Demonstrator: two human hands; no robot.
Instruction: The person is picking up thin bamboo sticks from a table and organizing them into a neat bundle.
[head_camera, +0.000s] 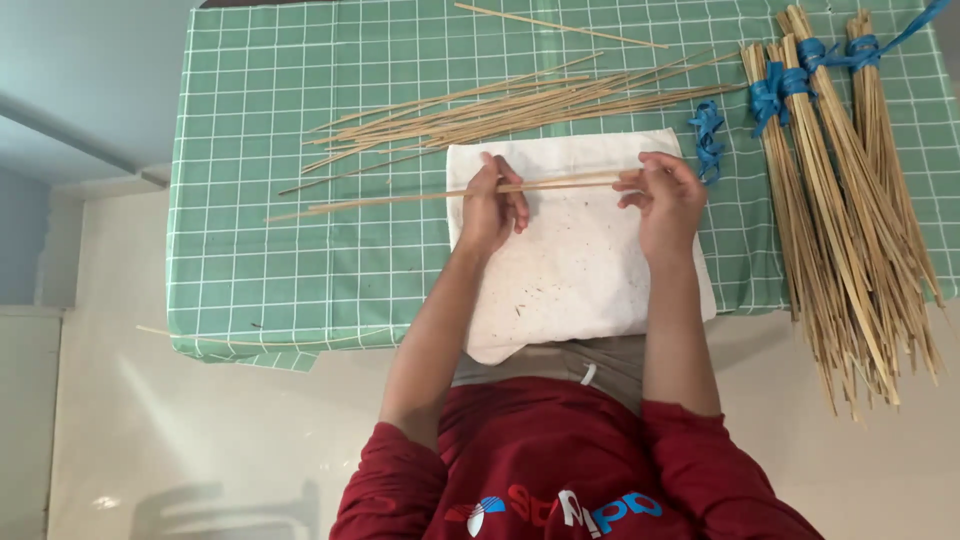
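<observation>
In the head view, a few thin bamboo sticks (440, 195) are held level above a white cloth (580, 280) spread on a green checked tablecloth (250, 150). The left hand (492, 208) is clasped around the sticks near their middle, while the right hand (668, 200) pinches their right ends between its fingertips. A loose pile of sticks (500, 108) is seen just beyond the cloth. Tied bundles (850, 220) with blue ribbon (770, 95) are laid at the right.
</observation>
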